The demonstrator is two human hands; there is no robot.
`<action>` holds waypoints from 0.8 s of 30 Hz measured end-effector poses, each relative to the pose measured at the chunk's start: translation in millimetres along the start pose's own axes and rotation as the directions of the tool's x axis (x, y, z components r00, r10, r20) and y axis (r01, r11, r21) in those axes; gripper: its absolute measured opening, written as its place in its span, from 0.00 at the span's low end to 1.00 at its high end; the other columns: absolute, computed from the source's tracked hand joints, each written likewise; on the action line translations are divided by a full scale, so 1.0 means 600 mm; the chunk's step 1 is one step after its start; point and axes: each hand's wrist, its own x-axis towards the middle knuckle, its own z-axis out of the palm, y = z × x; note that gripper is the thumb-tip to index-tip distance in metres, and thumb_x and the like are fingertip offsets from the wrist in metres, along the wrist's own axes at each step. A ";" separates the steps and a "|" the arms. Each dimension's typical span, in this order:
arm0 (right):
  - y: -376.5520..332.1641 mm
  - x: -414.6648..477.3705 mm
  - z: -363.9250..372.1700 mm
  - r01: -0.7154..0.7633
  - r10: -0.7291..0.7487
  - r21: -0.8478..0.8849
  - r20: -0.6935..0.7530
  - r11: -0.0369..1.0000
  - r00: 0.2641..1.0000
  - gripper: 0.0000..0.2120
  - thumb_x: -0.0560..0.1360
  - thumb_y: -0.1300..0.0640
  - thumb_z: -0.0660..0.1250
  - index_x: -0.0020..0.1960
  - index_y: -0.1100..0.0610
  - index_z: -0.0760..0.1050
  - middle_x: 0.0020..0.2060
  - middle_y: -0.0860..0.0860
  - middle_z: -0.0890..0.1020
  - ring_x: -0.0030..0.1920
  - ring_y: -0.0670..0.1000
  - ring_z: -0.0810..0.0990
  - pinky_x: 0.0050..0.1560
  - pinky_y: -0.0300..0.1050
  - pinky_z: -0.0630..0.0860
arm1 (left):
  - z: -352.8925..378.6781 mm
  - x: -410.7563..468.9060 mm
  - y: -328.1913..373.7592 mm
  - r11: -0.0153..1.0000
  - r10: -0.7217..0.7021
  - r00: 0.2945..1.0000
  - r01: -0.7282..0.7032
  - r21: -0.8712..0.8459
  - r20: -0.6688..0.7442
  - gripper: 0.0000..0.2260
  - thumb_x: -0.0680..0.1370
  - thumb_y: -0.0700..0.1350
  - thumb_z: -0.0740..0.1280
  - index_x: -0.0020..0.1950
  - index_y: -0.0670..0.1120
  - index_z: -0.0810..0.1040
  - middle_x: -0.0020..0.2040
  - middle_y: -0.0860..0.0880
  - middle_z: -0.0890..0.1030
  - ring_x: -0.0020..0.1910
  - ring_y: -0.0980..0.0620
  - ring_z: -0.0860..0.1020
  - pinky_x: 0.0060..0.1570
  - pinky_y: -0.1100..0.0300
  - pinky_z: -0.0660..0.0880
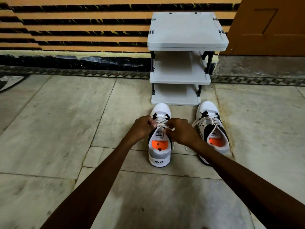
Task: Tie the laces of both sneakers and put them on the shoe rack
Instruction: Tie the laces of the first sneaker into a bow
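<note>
Rack [179, 80] behind sneakers [159, 138]; unobstructed

Stone floor [49, 129] under sneakers [159, 146], rack [179, 80].

Matt grey plastic shoe rack [186, 30]; smooth white-and-black leather-look sneakers [159, 156] with woven white cloth laces [160, 120]; dull, worn stone floor [57, 129].
</note>
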 end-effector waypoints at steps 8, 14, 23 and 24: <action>0.005 0.024 0.004 -0.032 0.042 0.090 -0.105 0.995 0.994 0.07 0.68 0.53 0.77 0.44 0.54 0.84 0.39 0.55 0.86 0.40 0.54 0.85 0.44 0.48 0.81 | 0.004 -0.001 -0.010 0.977 -0.117 0.993 0.115 -0.179 -0.003 0.05 0.75 0.44 0.71 0.47 0.44 0.77 0.39 0.51 0.77 0.43 0.52 0.76 0.38 0.65 0.70; 0.012 0.022 0.001 -0.057 0.049 -0.071 -0.113 0.996 0.992 0.04 0.70 0.59 0.72 0.42 0.54 0.85 0.40 0.56 0.86 0.42 0.57 0.84 0.41 0.45 0.79 | -0.016 -0.013 0.010 0.937 -0.050 0.987 0.099 0.334 -0.154 0.05 0.75 0.42 0.67 0.44 0.50 0.82 0.46 0.49 0.85 0.51 0.47 0.80 0.52 0.57 0.67; 0.028 0.018 0.008 -0.075 0.054 -0.149 -0.138 0.986 0.989 0.06 0.65 0.62 0.70 0.39 0.55 0.83 0.39 0.54 0.86 0.41 0.57 0.84 0.42 0.49 0.81 | -0.009 -0.018 0.009 0.808 -0.006 0.978 0.127 0.575 -0.207 0.08 0.72 0.42 0.67 0.46 0.52 0.82 0.45 0.49 0.84 0.51 0.47 0.79 0.57 0.54 0.62; 0.029 0.017 0.009 -0.076 0.055 -0.155 -0.137 0.985 0.989 0.06 0.64 0.62 0.70 0.40 0.55 0.83 0.39 0.54 0.86 0.41 0.57 0.84 0.43 0.50 0.82 | -0.008 -0.017 0.007 0.800 -0.013 0.979 0.132 0.585 -0.203 0.07 0.72 0.42 0.67 0.46 0.52 0.82 0.45 0.49 0.84 0.52 0.47 0.80 0.57 0.54 0.62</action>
